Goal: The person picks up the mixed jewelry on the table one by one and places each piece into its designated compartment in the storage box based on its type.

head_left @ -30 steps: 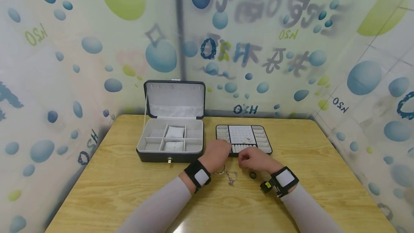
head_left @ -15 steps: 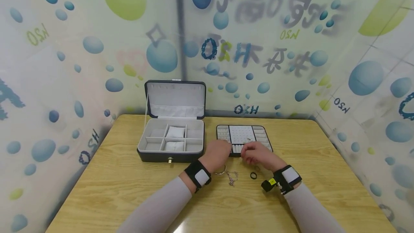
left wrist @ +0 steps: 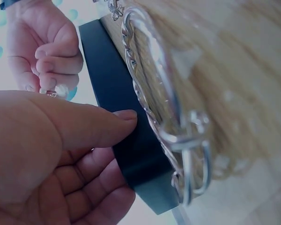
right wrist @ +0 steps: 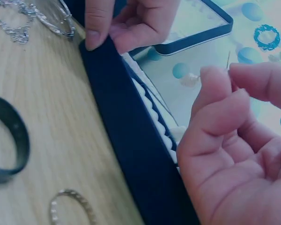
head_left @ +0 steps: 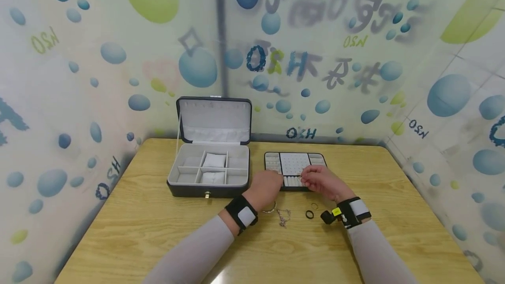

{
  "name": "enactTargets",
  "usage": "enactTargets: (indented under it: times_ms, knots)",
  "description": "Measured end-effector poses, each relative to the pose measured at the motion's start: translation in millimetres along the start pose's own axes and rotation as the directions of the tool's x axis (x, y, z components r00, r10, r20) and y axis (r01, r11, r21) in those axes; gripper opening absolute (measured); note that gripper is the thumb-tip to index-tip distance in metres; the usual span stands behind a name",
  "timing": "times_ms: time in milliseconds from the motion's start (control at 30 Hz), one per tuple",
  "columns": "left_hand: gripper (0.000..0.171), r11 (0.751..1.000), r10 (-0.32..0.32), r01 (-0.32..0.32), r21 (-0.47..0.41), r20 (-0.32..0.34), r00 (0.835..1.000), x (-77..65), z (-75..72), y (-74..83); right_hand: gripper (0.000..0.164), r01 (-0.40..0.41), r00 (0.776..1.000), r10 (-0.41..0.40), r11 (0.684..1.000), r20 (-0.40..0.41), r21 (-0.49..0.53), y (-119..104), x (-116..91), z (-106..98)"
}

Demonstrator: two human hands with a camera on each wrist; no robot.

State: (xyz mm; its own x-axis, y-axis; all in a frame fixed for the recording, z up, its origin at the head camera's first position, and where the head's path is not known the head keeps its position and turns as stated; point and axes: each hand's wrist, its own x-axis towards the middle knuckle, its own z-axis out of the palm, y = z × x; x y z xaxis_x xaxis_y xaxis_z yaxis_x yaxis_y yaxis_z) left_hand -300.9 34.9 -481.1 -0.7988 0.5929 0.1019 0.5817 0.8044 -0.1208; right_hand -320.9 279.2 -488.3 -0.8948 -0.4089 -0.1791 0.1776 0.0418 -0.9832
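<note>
And here you are, just right of centre in the head view: your left hand (head_left: 265,189) grips the near left corner of the tray (right wrist: 119,126), thumb along the dark wall and fingers round the other side. Your right hand (head_left: 323,182) is over the tray's near right part, thumb and forefinger pinching an earring (left wrist: 61,90), a pale bead with a thin pin that stands up between the fingertips in the right wrist view. It is too blurred to make out more of it.

Below the tray on the desk (head_left: 158,214), lower centre of the frame, look at this line-up: the silver bangle (head_left: 270,208) just beside your left wrist, the chain (head_left: 283,217) bunched to its right, then the black ring (head_left: 309,214), with the gold ring (head_left: 314,206) close above it, both lying flat. In the left wrist view that bangle looms large down the middle, one side twisted.

Left of centre, the box (head_left: 209,192) stands with its lid (head_left: 215,119) raised, six compartments on show, one cushion (head_left: 214,161) in the upper middle one and another in the lower middle. Behind it all, the wall (head_left: 158,56) is splashed with blue and green spots.
</note>
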Motion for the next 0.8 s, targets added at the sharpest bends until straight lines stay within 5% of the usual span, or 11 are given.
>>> enactTargets:
  times_ms: [567,800]
  knots:
    - [0.013,1.000,0.012,-0.012,-0.021,0.004,1.000,3.1,3.5,1.6,0.008,0.033,0.943,-0.006,0.997,-0.333,0.076,-13.6,13.7,5.6]
    - [0.015,1.000,-0.004,0.004,-0.018,-0.019,1.000,1.1,1.2,0.9,0.012,0.045,0.902,-0.057,0.998,-0.428,-0.038,-5.1,23.0,13.1]
